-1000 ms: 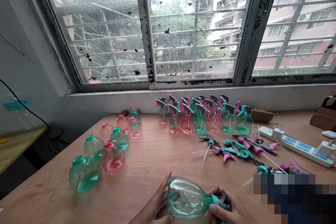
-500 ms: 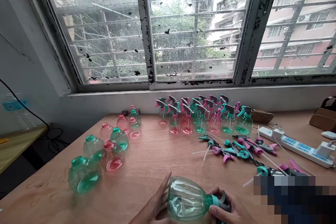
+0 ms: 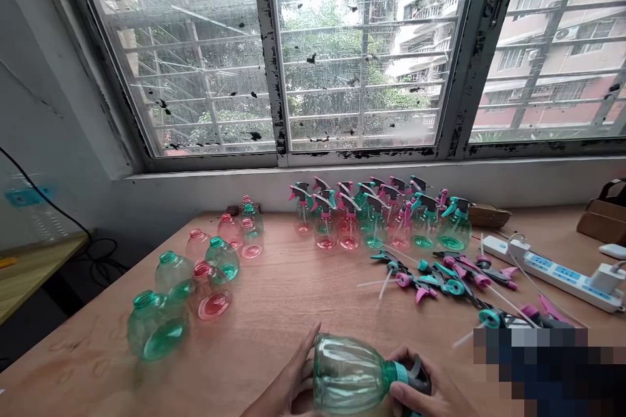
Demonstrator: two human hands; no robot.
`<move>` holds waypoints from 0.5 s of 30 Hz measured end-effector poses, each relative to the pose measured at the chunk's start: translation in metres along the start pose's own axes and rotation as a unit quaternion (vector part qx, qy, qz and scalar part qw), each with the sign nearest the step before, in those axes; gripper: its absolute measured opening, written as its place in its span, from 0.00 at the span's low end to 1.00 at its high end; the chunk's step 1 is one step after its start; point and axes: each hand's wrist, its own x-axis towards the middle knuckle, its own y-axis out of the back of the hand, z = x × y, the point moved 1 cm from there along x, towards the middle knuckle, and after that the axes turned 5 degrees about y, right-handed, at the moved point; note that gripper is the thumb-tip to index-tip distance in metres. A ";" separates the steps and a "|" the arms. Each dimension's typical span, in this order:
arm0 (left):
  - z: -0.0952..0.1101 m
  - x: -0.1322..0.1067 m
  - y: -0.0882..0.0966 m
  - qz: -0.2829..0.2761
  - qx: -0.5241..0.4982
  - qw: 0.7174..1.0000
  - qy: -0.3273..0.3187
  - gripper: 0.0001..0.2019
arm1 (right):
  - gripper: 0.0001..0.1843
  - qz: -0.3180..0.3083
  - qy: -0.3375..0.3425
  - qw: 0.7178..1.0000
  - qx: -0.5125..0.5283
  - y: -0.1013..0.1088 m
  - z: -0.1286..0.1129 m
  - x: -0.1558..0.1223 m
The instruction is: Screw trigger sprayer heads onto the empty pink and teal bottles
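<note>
A clear green spray bottle (image 3: 349, 374) lies sideways between my hands, low over the front of the table. My left hand (image 3: 298, 381) cups its base end, fingers behind and beneath it. At the neck, my right hand (image 3: 425, 388) grips the dark spray head with its teal collar; the trigger is mostly hidden by the fingers. To the right of the bottle lies a heap of loose spray heads (image 3: 454, 277) in black, pink and teal, some with thin tubes.
Open green and pink bottles (image 3: 159, 329) stand at the left. Several bottles with spray heads (image 3: 376, 221) form rows at the back. A white power strip (image 3: 552, 273) and brown cardboard boxes (image 3: 604, 215) are on the right. Pixelated blocks cover the lower right corner.
The bottle has dipped very slightly at its base end, and the reflections on it have shifted. Both hands keep their hold in nearly the same place.
</note>
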 end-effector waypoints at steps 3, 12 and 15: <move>-0.002 -0.001 0.000 -0.005 0.002 1.000 -0.010 0.55 | 0.29 0.003 0.003 1.000 -0.010 0.000 0.002 0.001; -0.006 0.002 0.001 -0.015 -0.010 1.000 -0.006 0.54 | 0.31 0.004 -0.007 1.000 -0.006 -0.007 -0.020 -0.001; -0.009 0.002 0.004 -0.028 -0.013 0.999 -0.010 0.56 | 0.33 0.012 -0.013 1.000 -0.001 -0.009 -0.024 -0.001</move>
